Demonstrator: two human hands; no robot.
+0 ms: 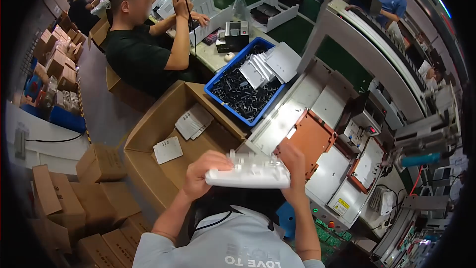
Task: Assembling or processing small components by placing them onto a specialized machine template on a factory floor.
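Note:
A white plastic housing (pixel 248 177) is held up in front of my chest, tilted so that the small posts and ribs along its far edge show. My left hand (pixel 206 171) is closed round its left end. At the right end my right hand (pixel 293 166) grips it with bent fingers, slightly blurred. Beyond my left hand is an open cardboard box (pixel 144 139) with white plastic plates (pixel 194 121) lying inside. An orange fixture plate (pixel 313 139) lies on the machine bed, beyond my right hand.
A blue bin (pixel 232 111) of small black parts, with white panels (pixel 283 62) on top, stands beyond the box. A co-worker (pixel 144 59) sits far left holding a corded tool. Cartons (pixel 101 164) are stacked at left. A second fixture (pixel 368 166) sits at right.

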